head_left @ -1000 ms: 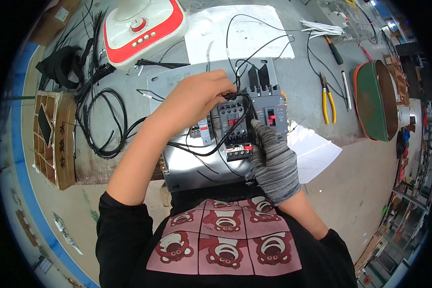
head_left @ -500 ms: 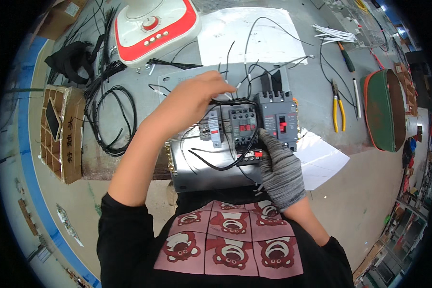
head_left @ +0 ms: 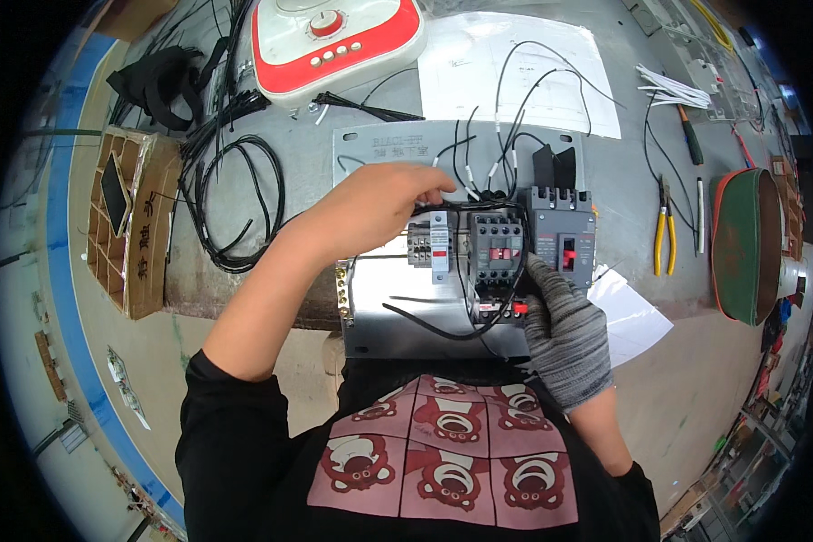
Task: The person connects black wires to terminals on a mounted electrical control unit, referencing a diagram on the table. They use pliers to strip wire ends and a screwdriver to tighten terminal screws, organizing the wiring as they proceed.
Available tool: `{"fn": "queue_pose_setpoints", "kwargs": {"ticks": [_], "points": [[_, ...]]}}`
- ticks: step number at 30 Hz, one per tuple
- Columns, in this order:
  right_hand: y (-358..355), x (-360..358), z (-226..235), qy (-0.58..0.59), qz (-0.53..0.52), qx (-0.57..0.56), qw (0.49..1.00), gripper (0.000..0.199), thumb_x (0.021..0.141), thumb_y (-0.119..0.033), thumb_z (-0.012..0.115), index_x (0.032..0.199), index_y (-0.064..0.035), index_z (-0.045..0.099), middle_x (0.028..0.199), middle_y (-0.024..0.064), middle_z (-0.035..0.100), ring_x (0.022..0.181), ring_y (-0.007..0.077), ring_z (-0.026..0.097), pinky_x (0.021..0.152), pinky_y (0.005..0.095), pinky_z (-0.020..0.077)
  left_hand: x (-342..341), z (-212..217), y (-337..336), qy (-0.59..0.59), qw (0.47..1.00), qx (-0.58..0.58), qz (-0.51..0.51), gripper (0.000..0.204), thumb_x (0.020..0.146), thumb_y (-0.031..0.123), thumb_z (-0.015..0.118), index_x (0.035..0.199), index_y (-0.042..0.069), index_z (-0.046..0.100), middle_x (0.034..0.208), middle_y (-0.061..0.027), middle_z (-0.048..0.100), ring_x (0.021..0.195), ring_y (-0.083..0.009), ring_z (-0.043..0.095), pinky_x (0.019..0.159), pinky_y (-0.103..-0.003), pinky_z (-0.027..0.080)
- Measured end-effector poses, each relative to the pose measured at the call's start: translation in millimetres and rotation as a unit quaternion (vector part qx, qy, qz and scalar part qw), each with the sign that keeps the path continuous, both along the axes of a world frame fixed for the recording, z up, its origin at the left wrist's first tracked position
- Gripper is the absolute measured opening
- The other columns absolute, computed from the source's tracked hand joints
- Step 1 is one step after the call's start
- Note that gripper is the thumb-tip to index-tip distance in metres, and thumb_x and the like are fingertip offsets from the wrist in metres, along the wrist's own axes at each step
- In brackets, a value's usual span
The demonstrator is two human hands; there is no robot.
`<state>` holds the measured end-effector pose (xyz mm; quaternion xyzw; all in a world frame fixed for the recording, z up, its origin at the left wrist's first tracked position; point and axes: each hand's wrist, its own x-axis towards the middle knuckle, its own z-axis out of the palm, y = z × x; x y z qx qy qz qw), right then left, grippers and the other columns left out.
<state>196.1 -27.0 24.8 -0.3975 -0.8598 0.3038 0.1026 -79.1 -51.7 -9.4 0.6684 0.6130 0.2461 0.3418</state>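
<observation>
A metal mounting plate (head_left: 388, 316) lies before me, carrying a contactor (head_left: 497, 244), a grey circuit breaker (head_left: 565, 239) with a red switch, and a narrow terminal module (head_left: 439, 246). My bare left hand (head_left: 379, 206) reaches in from the left, its fingers closed on a black wire bundle (head_left: 479, 206) above the contactor. My right hand (head_left: 565, 330), in a grey knitted glove, is bent closed between contactor and breaker, beside the black wires. Its fingertips are partly hidden, so what they hold cannot be made out. A loose black wire (head_left: 425, 325) curves over the plate's lower part.
Paper sheets (head_left: 524, 68) lie behind the plate. Yellow-handled pliers (head_left: 664, 239), a screwdriver (head_left: 691, 135) and a green pouch (head_left: 745, 244) are to the right. To the left are a coiled black cable (head_left: 280, 194), a cardboard divider box (head_left: 154, 244) and a red-and-white appliance (head_left: 334, 54).
The whole scene has shifted right in the picture. A thin wire above the breaker now arches upward instead of stretching right. Both hands stay in nearly the same places on the assembly.
</observation>
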Motion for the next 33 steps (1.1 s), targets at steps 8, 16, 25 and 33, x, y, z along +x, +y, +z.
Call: {"fn": "queue_pose_setpoints", "kwargs": {"ticks": [8,16,25,33], "points": [[13.5,-1.9,13.4,0.028,0.007,-0.047,0.998,0.035,0.087,-0.008,0.060,0.121,-0.0026,0.058,0.098,0.0202,0.065,0.082,0.0358,0.065,0.075,0.0417,0.0538,-1.0,-8.6,-9.7,0.109,0.992,0.034,-0.052,0.029,0.078,-0.006,0.052,0.102,0.003,0.065,0.095,-0.0087,0.059,0.097,-0.0295,0.056,0.088,-0.039,0.042],[77.1,-44.3,15.8,-0.064,0.175,0.228,0.956,0.036,0.070,0.000,0.058,0.104,-0.0080,0.068,0.101,0.0108,0.064,0.096,0.0333,0.059,0.089,0.0432,0.0459,-15.9,-7.6,-3.6,0.123,0.987,0.049,-0.089,0.031,0.076,-0.007,0.054,0.100,0.005,0.068,0.095,-0.0060,0.058,0.099,-0.0262,0.051,0.093,-0.037,0.036],[100.1,-60.2,-8.0,-0.166,0.301,0.195,0.919,0.033,0.069,-0.006,0.059,0.100,-0.0122,0.069,0.101,0.0076,0.064,0.107,0.0315,0.055,0.097,0.0459,0.0397,-39.0,-5.1,-57.7,0.097,0.975,0.155,0.123,0.033,0.077,-0.004,0.062,0.108,0.004,0.063,0.099,-0.0101,0.060,0.093,-0.0275,0.057,0.077,-0.037,0.047],[98.8,-73.5,-9.8,-0.142,0.269,0.162,0.939,0.033,0.071,-0.008,0.059,0.103,-0.0135,0.068,0.098,0.0068,0.065,0.107,0.0325,0.055,0.094,0.0488,0.0395,-13.8,-22.1,-53.0,0.076,0.994,0.042,0.066,0.040,0.076,-0.007,0.058,0.115,0.002,0.062,0.097,-0.0104,0.058,0.090,-0.0289,0.056,0.078,-0.037,0.046]]}}
